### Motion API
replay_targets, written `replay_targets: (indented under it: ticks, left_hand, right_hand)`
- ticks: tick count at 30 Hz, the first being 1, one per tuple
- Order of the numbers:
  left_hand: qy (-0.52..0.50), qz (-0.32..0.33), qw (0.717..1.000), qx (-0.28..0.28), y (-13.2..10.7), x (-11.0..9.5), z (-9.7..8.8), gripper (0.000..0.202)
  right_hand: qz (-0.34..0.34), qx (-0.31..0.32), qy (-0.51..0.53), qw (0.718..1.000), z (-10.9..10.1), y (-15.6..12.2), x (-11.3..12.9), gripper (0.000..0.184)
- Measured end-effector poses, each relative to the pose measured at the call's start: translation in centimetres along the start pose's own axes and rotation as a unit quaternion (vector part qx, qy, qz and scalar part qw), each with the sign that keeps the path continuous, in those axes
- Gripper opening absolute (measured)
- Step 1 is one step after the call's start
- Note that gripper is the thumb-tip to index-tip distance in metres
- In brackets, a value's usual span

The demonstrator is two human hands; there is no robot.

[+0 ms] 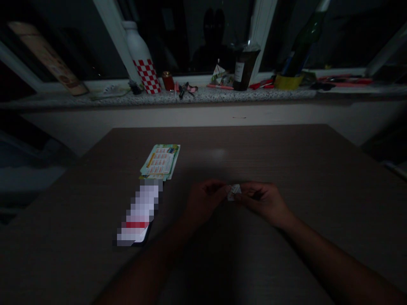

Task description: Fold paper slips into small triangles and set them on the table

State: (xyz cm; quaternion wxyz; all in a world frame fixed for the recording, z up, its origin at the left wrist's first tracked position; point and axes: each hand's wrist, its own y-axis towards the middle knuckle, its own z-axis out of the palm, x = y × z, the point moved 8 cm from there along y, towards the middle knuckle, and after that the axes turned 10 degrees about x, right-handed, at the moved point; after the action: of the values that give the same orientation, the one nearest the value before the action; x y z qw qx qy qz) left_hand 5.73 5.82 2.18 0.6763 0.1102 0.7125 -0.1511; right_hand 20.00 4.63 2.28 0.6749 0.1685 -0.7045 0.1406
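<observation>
A small whitish piece of paper (234, 192), with faint printed marks and what look like creases, is pinched between my two hands above the middle of the table. Its left edge is between the thumb and fingers of my left hand (206, 195). My right hand (262, 199) grips the right side in the same way, thumb nearest me. The dim light hides the finer detail of the paper. To the left of my hands lies a stack of printed cards (159, 161), and in front of it a phone (140, 214) with its screen lit and blurred out.
The brown wooden table (286, 156) reaches to the wall below a granite sill (206, 96). Along the sill stand a red-checked white bottle (144, 63), a small orange jar (167, 80), a dark drink cup (244, 67), a green bottle (303, 40) and a tall peach-coloured container (51, 59).
</observation>
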Motion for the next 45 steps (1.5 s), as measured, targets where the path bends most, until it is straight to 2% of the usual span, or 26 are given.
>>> replay_targets:
  ticks: [4,7,10,15,24,29,34,39,45]
  left_hand:
    - [0.003,-0.023,0.997,0.078,0.3,0.2,0.8,0.027]
    - [0.049,-0.021,0.993,0.104,0.3,0.0,1.0,0.028]
    - [0.063,-0.017,0.993,0.1,0.3,-0.3,0.9,0.027]
    - [0.046,0.002,0.995,0.083,0.2,-0.7,1.0,0.021]
    - [-0.086,0.005,0.993,0.082,0.2,0.0,1.9,0.019]
    - [-0.052,0.011,0.993,0.101,0.0,0.2,2.0,0.019]
    - [0.015,0.024,0.996,0.084,-0.2,-0.6,1.9,0.017]
    - [0.046,0.05,0.996,0.057,-0.3,-1.4,1.7,0.016]
    - [-0.008,0.043,0.997,0.07,-0.1,-0.5,1.8,0.015]
  right_hand:
    - [0.002,0.028,-0.004,1.0,0.1,0.0,0.0,0.02]
    - [-0.001,0.048,0.006,0.999,0.4,0.1,0.2,0.021]
    - [0.003,0.057,0.032,0.998,0.5,0.2,0.1,0.023]
    - [0.017,0.036,0.062,0.997,0.2,0.2,-0.1,0.02]
    - [0.017,0.026,0.096,0.995,-0.3,0.1,-0.4,0.016]
    - [0.017,0.051,0.081,0.995,-0.1,0.2,-0.5,0.015]
    - [0.009,0.076,0.059,0.995,0.3,0.1,-0.2,0.016]
    - [0.014,0.053,0.076,0.996,0.5,0.1,-0.2,0.019]
    - [0.018,0.012,0.055,0.998,0.3,0.0,-0.1,0.023]
